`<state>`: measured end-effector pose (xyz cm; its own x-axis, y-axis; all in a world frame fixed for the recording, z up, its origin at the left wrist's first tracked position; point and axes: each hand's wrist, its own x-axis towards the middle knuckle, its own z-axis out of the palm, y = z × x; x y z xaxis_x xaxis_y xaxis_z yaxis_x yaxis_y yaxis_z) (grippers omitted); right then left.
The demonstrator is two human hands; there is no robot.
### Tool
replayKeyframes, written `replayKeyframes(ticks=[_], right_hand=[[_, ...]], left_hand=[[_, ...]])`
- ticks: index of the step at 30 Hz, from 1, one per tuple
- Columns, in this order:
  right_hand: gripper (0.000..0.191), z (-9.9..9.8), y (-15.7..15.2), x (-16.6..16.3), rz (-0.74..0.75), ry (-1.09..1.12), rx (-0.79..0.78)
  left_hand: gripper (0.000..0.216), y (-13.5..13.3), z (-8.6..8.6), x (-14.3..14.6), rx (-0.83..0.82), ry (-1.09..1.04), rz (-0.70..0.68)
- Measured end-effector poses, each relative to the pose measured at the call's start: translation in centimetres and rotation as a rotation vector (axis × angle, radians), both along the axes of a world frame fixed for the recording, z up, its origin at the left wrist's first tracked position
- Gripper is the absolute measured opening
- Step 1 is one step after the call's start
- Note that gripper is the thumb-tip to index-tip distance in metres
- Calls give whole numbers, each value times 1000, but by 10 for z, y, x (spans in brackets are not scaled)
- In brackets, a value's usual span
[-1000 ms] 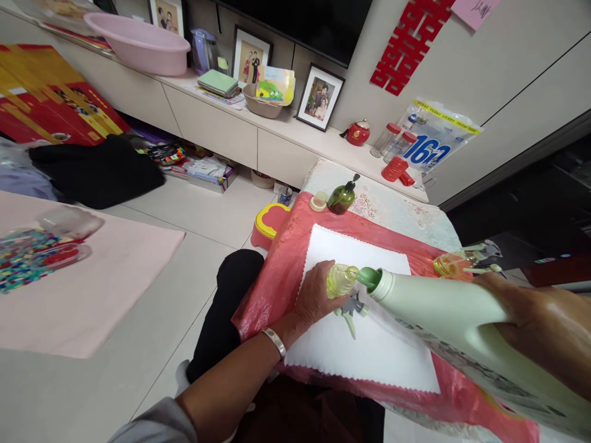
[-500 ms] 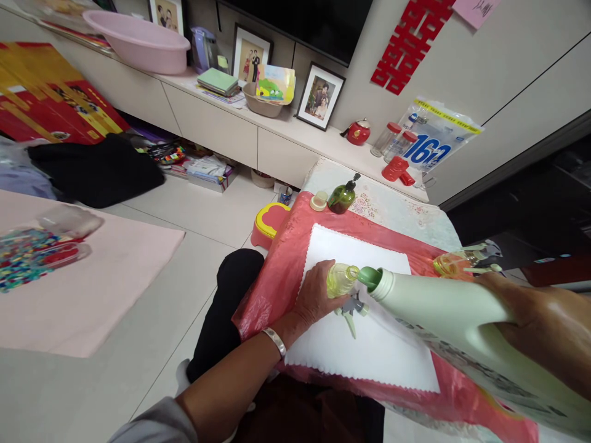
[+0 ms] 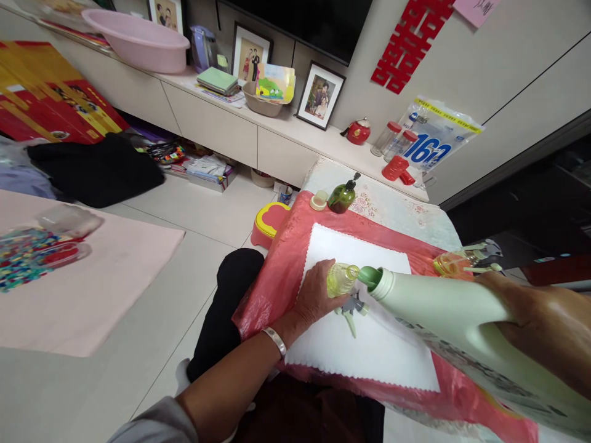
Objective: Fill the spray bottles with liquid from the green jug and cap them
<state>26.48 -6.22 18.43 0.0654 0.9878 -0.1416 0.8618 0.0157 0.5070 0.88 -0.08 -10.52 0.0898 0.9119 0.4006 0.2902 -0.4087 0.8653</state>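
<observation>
My left hand (image 3: pixel 314 290) is wrapped round a small clear yellowish bottle (image 3: pixel 340 280), its open mouth facing right. At the right, my right hand (image 3: pixel 530 314) grips the handle of a large pale green jug (image 3: pixel 443 301), which is tipped over with its spout (image 3: pixel 369 277) right at the bottle's mouth. Whether liquid is flowing I cannot make out. A grey and pale green spray trigger head (image 3: pixel 353 309) lies just below the bottle on a white scalloped mat (image 3: pixel 364 357).
A green pump bottle (image 3: pixel 342 197) and a pale cap (image 3: pixel 318 200) stand at the table's far edge. Yellowish spray bottles (image 3: pixel 452 263) are at the right. Red plastic sheeting (image 3: pixel 272 289) covers the table. A red and yellow stool (image 3: pixel 270 221) is beside it.
</observation>
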Motion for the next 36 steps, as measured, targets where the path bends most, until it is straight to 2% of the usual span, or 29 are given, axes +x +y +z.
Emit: replayKeyframes(ticks=[7,15,19,23,29,36], right_hand=[[46,2,2,-5,-55,2,-37],[49,-5,0,5,27,-32,25],[48,-4,1,3,14,-25,13],[54,-4,1,3,25,10,33],[52,-5,2,0,7,53,23],[54,-4,3,5,6,7,20]], left_hand=[[83,1,-1,-1,14,14,2],[87,2,-1,-2,8,30,-17],[86,2,-3,-1,21,36,-1],[87,1,-5,0,45,44,6],[86,1,-3,-1,11,31,-2],[85,2,-1,-2,3,27,-12]])
